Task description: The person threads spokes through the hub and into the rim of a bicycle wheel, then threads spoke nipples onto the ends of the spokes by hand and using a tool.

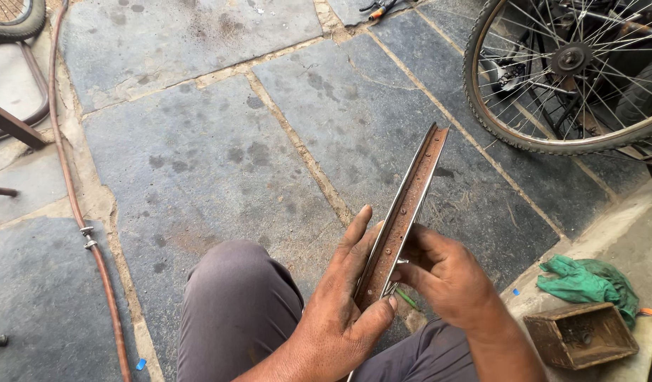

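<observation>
i see the left hand (343,311) with fingers extended, thumb clamping the rusty wheel rim (404,212) held edge-up over the lap. the right hand (446,272) pinches its right flank, fingers curled. stone floor (198,141) lies ahead; bicycle wheel (570,71), green rag (587,283) and wooden box (580,336) sit right.

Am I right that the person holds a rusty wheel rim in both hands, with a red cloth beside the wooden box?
Not quite: the cloth is green, as the head view shows. Both hands, left and right, hold the rusty rim, beside the wooden box.
</observation>
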